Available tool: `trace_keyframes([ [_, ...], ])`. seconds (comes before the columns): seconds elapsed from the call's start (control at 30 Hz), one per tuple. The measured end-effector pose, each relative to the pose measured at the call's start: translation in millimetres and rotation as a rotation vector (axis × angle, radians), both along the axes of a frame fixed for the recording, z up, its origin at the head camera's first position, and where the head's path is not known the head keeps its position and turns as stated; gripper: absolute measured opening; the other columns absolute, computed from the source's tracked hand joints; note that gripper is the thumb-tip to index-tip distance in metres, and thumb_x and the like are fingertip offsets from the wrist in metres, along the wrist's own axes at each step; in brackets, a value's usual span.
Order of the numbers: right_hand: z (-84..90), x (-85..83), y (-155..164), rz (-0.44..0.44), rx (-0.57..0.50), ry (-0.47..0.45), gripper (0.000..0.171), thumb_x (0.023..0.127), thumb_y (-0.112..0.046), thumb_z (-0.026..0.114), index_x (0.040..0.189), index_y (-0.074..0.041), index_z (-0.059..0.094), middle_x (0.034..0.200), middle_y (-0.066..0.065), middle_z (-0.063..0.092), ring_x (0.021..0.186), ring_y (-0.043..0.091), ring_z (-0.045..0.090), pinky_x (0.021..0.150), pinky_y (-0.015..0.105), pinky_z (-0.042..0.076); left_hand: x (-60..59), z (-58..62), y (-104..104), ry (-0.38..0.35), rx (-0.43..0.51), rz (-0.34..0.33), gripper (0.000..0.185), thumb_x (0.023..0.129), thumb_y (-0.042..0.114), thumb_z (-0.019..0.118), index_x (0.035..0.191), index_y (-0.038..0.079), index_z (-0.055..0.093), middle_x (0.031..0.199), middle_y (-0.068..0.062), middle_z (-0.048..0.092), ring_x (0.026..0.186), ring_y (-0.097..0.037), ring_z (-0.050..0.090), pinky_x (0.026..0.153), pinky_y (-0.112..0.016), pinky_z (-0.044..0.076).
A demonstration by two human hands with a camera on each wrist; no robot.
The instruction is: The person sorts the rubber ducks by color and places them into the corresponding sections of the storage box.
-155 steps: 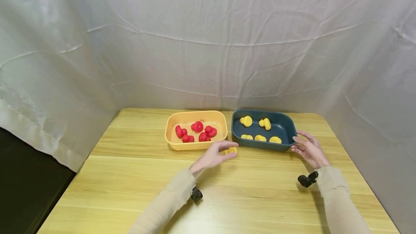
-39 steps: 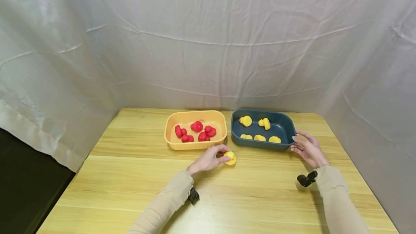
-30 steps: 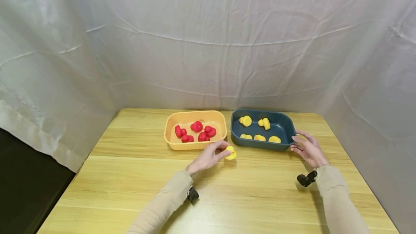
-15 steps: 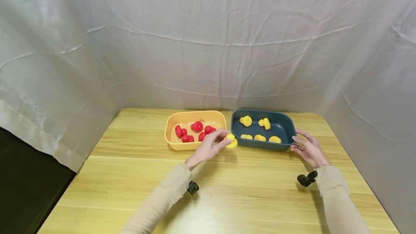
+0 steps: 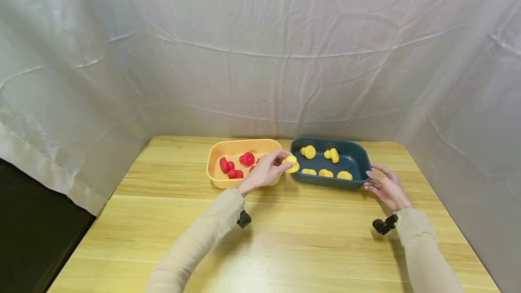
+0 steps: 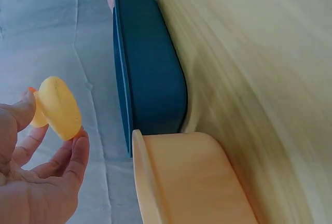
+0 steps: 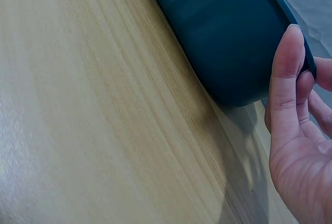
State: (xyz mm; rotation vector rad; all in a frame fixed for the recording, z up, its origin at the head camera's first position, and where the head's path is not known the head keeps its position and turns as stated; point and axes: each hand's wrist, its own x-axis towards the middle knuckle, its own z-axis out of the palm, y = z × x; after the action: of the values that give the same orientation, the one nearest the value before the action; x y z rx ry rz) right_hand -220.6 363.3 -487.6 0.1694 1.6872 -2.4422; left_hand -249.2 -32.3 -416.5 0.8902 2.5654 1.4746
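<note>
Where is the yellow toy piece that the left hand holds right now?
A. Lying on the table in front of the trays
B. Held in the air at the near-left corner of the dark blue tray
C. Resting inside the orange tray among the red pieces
B: the left hand pinches the yellow toy piece off the table, at the dark blue tray corner beside the orange tray.

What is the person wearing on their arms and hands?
Both arms are in long, soft beige sleeves reaching the wrists. The left hand and right hand are bare: no gloves. A small black camera is strapped under each wrist.
</note>
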Motion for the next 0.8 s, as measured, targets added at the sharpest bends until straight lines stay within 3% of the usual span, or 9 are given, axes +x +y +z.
trace_keyframes([
  [0.17, -0.8, 0.5, 0.4, -0.002, 0.008, -0.002, 0.029, 0.103, -0.006, 0.055, 0.128, -0.017, 0.049, 0.091, 0.001, 0.062, 0.072, 0.014, 0.069, 0.069, 0.023, 0.062, -7.9, 2.9, 5.0, -0.036, -0.032, 0.021, 0.033, 0.099, 0.025, 0.065, 0.126, 0.006, 0.061, 0.124, -0.011, 0.068, 0.107, -0.024, 0.063, 0.100, -0.035, 0.054],
  [0.47, -1.7, 0.9, -0.4, 0.002, 0.013, 0.001, 0.028, 0.103, -0.007, 0.054, 0.128, -0.018, 0.049, 0.090, 0.002, 0.062, 0.072, 0.013, 0.069, 0.069, 0.023, 0.062, -21.0, 6.3, 17.9, -0.028, -0.078, 0.036, 0.034, 0.099, 0.026, 0.065, 0.126, 0.006, 0.061, 0.123, -0.012, 0.067, 0.102, -0.022, 0.060, 0.092, -0.025, 0.051],
  [0.8, -0.8, 0.7, 0.0, -0.002, 0.009, 0.000, 0.028, 0.103, -0.006, 0.054, 0.128, -0.017, 0.048, 0.090, 0.001, 0.063, 0.072, 0.014, 0.069, 0.069, 0.023, 0.062, -30.6, 6.5, 31.6, -0.064, -0.081, 0.074, 0.035, 0.099, 0.027, 0.066, 0.126, 0.007, 0.062, 0.124, -0.011, 0.065, 0.105, -0.023, 0.057, 0.098, -0.032, 0.050],
])
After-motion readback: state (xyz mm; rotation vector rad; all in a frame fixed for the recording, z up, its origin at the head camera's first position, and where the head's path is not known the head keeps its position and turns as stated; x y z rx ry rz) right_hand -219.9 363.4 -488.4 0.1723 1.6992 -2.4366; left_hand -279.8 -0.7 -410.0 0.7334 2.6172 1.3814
